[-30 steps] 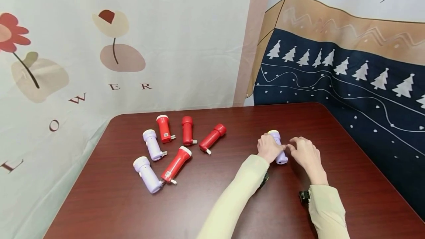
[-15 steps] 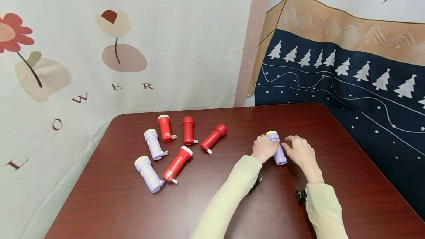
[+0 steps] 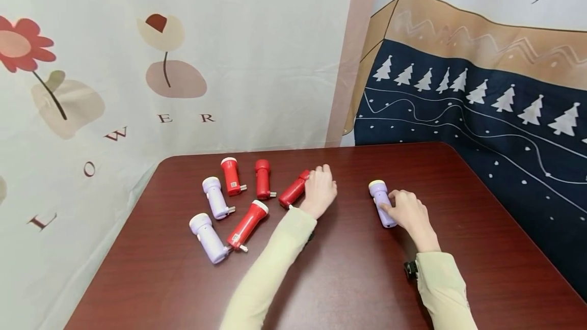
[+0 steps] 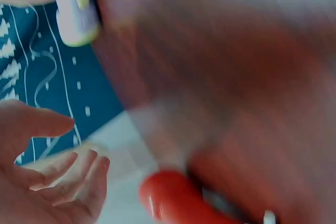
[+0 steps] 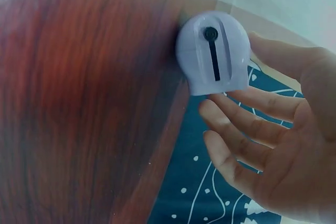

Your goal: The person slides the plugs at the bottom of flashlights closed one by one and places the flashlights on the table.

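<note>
In the head view my left hand (image 3: 319, 190) hovers by the head end of a red flashlight (image 3: 293, 192), partly covering it. The left wrist view shows this hand (image 4: 58, 171) with spread, relaxed fingers, apart from the red flashlight (image 4: 176, 200). My right hand (image 3: 411, 216) is at a lilac flashlight (image 3: 380, 199) lying on the right of the table. Its thumb touches the body. In the right wrist view, the slotted end of the lilac flashlight (image 5: 214, 56) faces the camera; the thumb is at one side and loosely extended fingers at the other.
On the left of the dark wooden table (image 3: 348, 269) lie two lilac flashlights (image 3: 210, 239) and several red flashlights (image 3: 248, 225), most with plug prongs folded out. Printed cloths (image 3: 275, 65) hang behind the table and along its right side.
My left hand has let go of the lilac flashlight and moved left to the red flashlight. My right hand has closed the small gap to the lilac flashlight.
</note>
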### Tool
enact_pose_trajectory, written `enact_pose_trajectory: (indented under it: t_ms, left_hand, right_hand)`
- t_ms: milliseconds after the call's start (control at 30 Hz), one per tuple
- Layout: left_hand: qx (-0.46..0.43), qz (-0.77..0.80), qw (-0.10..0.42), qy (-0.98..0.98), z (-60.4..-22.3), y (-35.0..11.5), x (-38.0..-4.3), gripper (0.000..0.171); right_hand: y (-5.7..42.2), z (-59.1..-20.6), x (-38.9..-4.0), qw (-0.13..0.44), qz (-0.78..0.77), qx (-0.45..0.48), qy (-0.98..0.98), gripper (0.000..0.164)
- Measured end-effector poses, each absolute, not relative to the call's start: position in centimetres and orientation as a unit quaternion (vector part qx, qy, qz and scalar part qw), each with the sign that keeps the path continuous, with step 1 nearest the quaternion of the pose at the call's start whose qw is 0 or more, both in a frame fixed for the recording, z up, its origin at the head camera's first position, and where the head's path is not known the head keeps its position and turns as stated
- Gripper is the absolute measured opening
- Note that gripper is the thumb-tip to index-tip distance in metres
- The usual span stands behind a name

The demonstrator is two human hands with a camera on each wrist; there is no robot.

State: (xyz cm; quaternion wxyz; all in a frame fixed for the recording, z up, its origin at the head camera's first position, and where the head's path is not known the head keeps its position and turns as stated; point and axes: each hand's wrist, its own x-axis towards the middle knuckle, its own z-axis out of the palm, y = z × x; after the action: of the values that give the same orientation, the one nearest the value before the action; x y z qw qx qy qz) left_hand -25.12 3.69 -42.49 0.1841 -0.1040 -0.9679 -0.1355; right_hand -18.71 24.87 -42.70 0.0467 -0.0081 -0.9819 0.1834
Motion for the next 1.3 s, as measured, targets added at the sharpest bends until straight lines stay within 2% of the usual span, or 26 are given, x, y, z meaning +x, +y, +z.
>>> enact_pose_trajectory:
  t_ms: [67,133,333,467,667,800,967,1300]
  left_hand:
    - [-0.096,-0.109,0.186,-0.972,-42.1,2.1,-25.4,0.035]
    - [-0.083,-0.098,0.166,-0.978,-41.8,0.7,-25.7,0.04]
    - [-0.049,-0.132,0.039,-0.989,-41.2,-2.8,-26.2,0.047]
    - [-0.047,-0.159,-0.012,-0.986,-41.0,-4.0,-26.2,0.045]
    - [-0.048,-0.175,-0.041,-0.983,-41.6,-4.8,-26.5,0.042]
    - [-0.049,-0.19,-0.052,-0.979,-42.0,-5.1,-26.7,0.034]
    - [-0.055,-0.208,-0.045,-0.976,-42.4,-5.4,-27.1,0.023]
    - [-0.058,-0.211,-0.037,-0.975,-42.8,-5.6,-27.4,0.017]
  right_hand:
    - [24.8,-42.7,-18.7,0.042,0.183,-0.008,-0.982,0.043]
    - [24.8,-42.8,-18.6,0.039,0.184,-0.01,-0.982,0.042]
    - [24.6,-42.8,-18.5,0.04,0.186,-0.01,-0.982,0.041]
    - [24.5,-42.7,-18.5,0.04,0.189,-0.01,-0.981,0.04]
    - [24.4,-42.8,-18.5,0.034,0.191,-0.009,-0.981,0.041]
    - [24.4,-42.8,-18.5,0.031,0.19,-0.011,-0.981,0.041]
    - [24.4,-42.8,-18.5,0.035,0.189,-0.015,-0.981,0.041]
    - [24.4,-42.8,-18.2,0.058,0.19,-0.016,-0.98,0.038]
